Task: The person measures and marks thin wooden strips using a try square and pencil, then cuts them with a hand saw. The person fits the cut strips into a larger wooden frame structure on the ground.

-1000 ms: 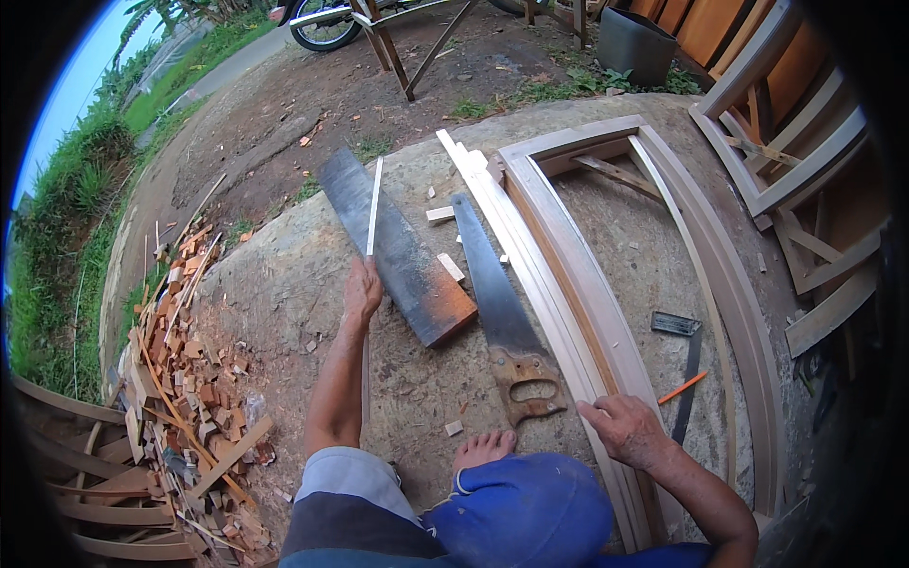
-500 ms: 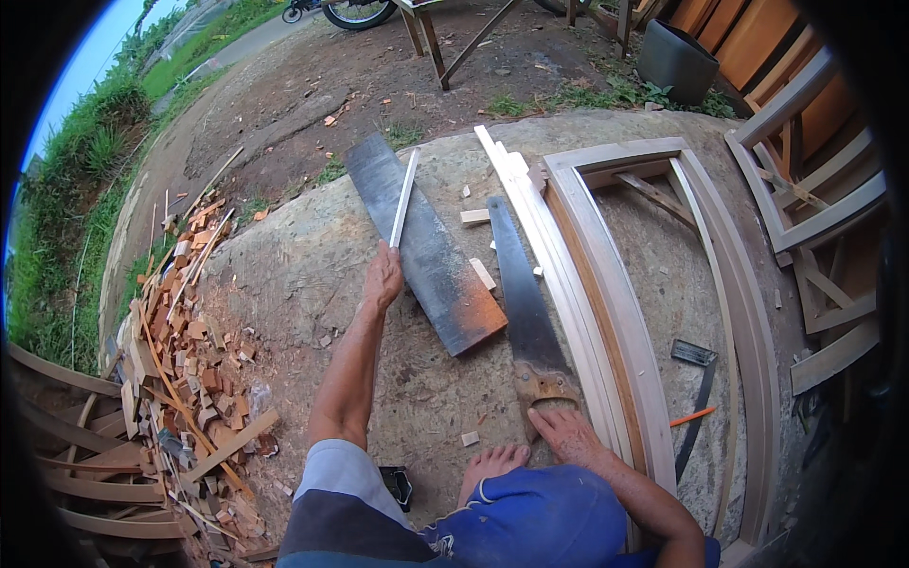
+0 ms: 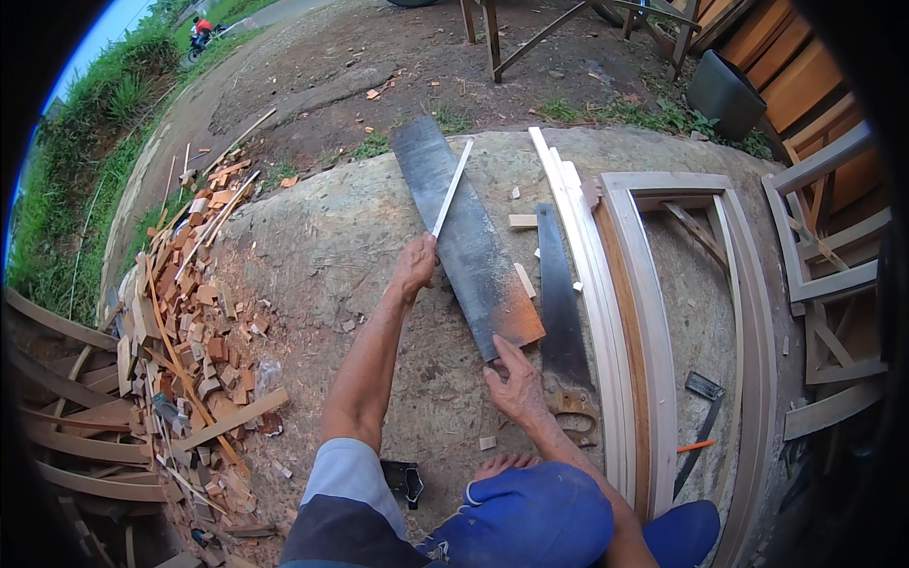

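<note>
Nearest to me I see my own knees in blue shorts (image 3: pixel 530 521) and one bare foot (image 3: pixel 500 465) on a rough concrete slab (image 3: pixel 322 246), outdoors. A small black object (image 3: pixel 407 480) lies on the slab just beside my left thigh. To my left a heap of wood offcuts (image 3: pixel 189 322) covers the edge of the slab, with curved wooden pieces (image 3: pixel 66 417) behind it.

My right hand (image 3: pixel 516 383) is stretched forward, palm down, and its fingers (image 3: pixel 499 355) press flat on the near, rusty end of a wide saw blade (image 3: pixel 464 232); they are spread, not wrapped around it. Just beside this hand, to the right, a handsaw (image 3: pixel 561 303) with a wooden handle lies on the slab. Further right is an arched wooden frame (image 3: pixel 653 312), flat on the ground, with a black tool (image 3: pixel 703 386) and an orange pencil (image 3: pixel 696 445) inside it.

My left arm reaches further out. The left hand (image 3: pixel 415 267) has its fingers closed around the near end of a long thin metal file (image 3: pixel 451 189), which rests slanted along the left edge of the blade.

Beyond the slab there is bare earth, a wooden trestle (image 3: pixel 530 33), a dark bucket (image 3: pixel 724 90) and a grass bank (image 3: pixel 85 142)
</note>
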Demonstrator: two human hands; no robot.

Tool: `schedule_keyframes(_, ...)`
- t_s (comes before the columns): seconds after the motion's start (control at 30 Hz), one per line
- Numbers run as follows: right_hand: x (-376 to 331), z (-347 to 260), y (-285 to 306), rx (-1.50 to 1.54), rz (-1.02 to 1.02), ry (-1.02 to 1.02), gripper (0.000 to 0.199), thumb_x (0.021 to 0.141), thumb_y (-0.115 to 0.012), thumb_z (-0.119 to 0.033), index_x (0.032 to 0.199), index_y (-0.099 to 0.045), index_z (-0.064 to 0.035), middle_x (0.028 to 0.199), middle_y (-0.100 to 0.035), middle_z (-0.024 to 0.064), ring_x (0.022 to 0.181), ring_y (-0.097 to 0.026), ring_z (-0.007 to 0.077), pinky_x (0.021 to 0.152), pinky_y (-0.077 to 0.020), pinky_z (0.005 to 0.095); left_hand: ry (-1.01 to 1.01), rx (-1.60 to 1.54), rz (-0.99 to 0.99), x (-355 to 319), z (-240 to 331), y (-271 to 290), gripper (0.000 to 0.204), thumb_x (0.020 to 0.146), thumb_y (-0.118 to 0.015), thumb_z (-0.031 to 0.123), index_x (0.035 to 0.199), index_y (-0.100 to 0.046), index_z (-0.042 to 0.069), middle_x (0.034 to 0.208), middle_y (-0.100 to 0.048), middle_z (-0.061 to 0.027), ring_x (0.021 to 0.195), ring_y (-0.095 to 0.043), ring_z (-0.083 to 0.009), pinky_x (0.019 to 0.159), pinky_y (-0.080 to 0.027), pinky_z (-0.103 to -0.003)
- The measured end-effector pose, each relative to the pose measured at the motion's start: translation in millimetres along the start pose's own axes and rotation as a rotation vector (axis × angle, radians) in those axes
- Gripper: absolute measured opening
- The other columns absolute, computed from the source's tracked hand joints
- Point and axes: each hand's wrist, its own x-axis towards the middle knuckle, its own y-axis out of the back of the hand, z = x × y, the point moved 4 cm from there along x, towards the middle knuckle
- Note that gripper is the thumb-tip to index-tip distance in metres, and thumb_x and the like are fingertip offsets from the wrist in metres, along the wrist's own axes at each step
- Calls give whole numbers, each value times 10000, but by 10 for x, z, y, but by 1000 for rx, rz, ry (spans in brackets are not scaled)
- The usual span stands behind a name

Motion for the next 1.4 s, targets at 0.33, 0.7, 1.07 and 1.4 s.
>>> schedule_keyframes(0.33, -1461, 451, 980, -820, -366, 247, 609, 836, -649, -84, 1435, -540, -99, 1134, -577, 163, 1029, -601, 337, 908, -486, 446, 12, 5, 178, 139, -128, -156, 588, 1077, -320, 427, 1029, -645, -60, 1056, -650, -334, 962, -644, -488, 861, -494, -538)
schedule_keyframes(0.7, -1314, 457, 1121, -885, -182, 333, 860, 755, -734, -72, 1544, -396, -116, 938, -529, 123, 853, -558, 307, 807, -445, 452, -95, 118, 279, 193, -125, -175, 642, 1070, -277, 453, 1058, -654, -67, 1007, -667, -309, 976, -633, -484, 880, -470, -526)
schedule_keyframes(1.07, -1177, -521, 1602, -182, 394, 514, 710, 916, -694, -97, 1537, -380, 44, 867, -682, 121, 758, -666, 190, 695, -545, 322, 8, 51, 181, 130, -72, -144, 644, 1087, -264, 424, 1048, -664, -80, 1090, -666, -342, 1067, -626, -499, 949, -467, -524)
schedule_keyframes(1.4, -443, -610, 1192, -36, 291, 456, 602, 921, -741, -227, 1420, -549, 50, 840, -727, 141, 645, -687, 197, 607, -537, 318, 52, 62, 197, 147, -60, -134, 626, 1079, -254, 403, 1029, -652, -78, 1123, -640, -361, 1068, -601, -547, 940, -456, -574)
